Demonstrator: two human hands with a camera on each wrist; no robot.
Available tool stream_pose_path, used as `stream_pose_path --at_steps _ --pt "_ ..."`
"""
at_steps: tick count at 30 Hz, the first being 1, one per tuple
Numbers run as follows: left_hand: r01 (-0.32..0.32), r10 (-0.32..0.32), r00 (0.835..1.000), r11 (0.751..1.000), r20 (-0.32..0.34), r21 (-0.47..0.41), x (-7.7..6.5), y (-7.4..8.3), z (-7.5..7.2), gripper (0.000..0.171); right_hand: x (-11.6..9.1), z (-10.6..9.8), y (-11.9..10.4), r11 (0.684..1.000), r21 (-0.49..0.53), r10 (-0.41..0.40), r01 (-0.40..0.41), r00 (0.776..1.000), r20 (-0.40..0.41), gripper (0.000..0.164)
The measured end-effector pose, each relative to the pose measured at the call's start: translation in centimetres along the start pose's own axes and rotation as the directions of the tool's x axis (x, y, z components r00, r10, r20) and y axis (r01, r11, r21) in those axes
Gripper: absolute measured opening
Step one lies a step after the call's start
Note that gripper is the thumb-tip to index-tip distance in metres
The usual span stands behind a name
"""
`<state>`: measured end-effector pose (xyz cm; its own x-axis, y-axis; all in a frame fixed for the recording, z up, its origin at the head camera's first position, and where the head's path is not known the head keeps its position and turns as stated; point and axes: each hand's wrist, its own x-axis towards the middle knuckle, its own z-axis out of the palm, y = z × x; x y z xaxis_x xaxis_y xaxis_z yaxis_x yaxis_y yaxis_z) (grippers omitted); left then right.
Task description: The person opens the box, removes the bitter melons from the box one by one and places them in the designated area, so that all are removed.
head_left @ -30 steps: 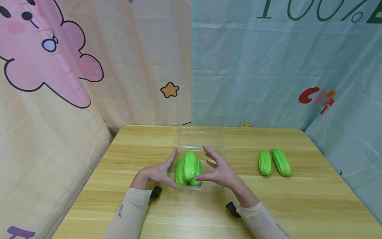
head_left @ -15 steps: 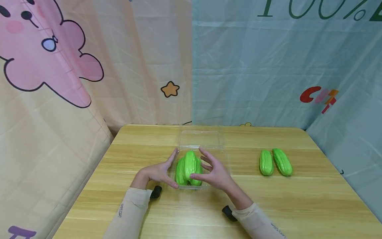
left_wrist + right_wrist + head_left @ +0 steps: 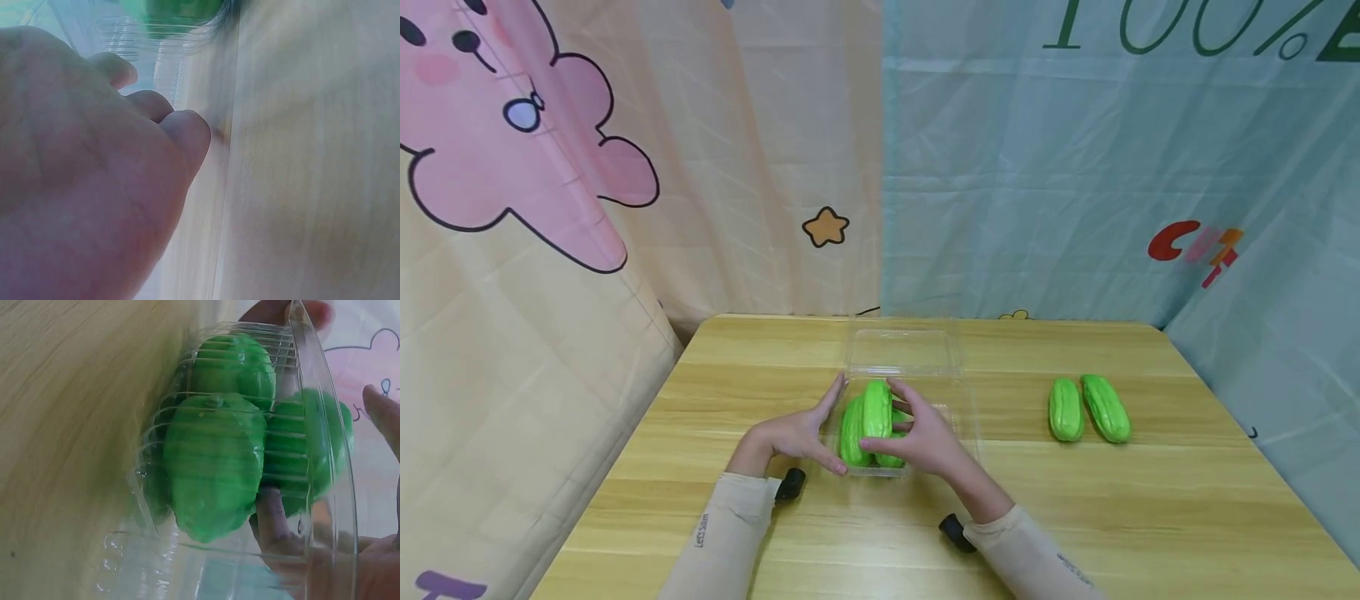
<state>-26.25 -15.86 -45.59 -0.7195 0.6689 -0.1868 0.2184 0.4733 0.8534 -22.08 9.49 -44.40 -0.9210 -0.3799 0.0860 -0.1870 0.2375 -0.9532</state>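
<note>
Three green ridged bitter melons are piled in the left part of a clear plastic clamshell box, one lying on top of the others. My left hand rests beside the box's left wall, thumb and forefinger spread along it. From the right, my right hand reaches into the box. Its thumb passes over the near end of the top melon, while the other fingers come up to its right side. Seen from the right wrist, one finger meets the melons, but the thumb stands apart from them.
Two more bitter melons lie side by side on the wooden table at the right. The box's lid is folded back behind it. Printed curtains hang around the table.
My right hand has moved left, from the box's right side to the top melon, with its fingers drawing closer together. My left hand and the melons have stayed put.
</note>
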Motion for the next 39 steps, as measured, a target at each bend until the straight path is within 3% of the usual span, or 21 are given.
stream_pose_path --at_steps 8,23,29,39 --pt "0.001 -0.001 1.000 1.000 -0.003 -0.003 -0.1 0.0 0.1 0.147 0.2 0.6 -0.4 0.999 -0.018 0.032 -0.033 0.997 -0.071 0.099" --pt "0.005 -0.005 1.000 1.000 0.000 -0.006 0.0 -0.1 0.0 0.148 -0.4 -0.4 -1.5 0.999 0.030 0.027 -0.025 0.997 -0.068 0.089" --pt "-0.006 0.006 1.000 1.000 0.004 0.004 0.0 -0.2 0.0 0.148 -0.5 -1.6 -2.0 0.997 0.081 0.018 -0.011 0.996 -0.090 0.084" --pt "-0.001 0.001 1.000 1.000 0.005 0.002 0.0 -0.2 0.0 0.148 -1.1 -5.6 -1.8 1.000 0.028 0.018 -0.014 0.985 -0.171 0.084"
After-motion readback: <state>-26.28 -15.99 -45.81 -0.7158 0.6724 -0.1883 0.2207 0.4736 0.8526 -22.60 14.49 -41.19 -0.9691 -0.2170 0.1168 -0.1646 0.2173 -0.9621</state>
